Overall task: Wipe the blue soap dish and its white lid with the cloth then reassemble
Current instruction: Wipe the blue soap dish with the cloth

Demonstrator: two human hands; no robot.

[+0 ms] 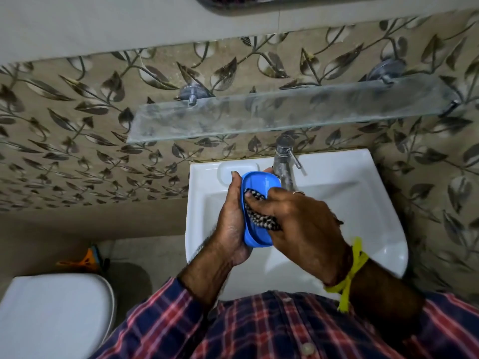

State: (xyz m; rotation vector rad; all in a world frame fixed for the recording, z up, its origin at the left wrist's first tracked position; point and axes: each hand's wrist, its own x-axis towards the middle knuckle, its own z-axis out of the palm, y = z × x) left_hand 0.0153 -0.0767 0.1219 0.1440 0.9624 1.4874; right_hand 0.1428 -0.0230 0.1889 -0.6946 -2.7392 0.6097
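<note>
My left hand [230, 218] grips the blue soap dish [261, 183] from its left side and holds it over the white sink [350, 193], its hollow facing me. A black-and-white checked cloth [259, 212] lies inside the dish, and my right hand [303, 224] grips it and presses it into the hollow. Much of the cloth is hidden under my right fingers. The white lid is not clearly in view; a white soap recess [237, 170] sits on the sink's back ledge.
A steel tap [285, 164] rises just behind the dish. Above it a glass shelf [285, 110] juts from the leaf-patterned wall. A white toilet lid [54, 317] is at lower left, with an orange object [88, 260] on the floor.
</note>
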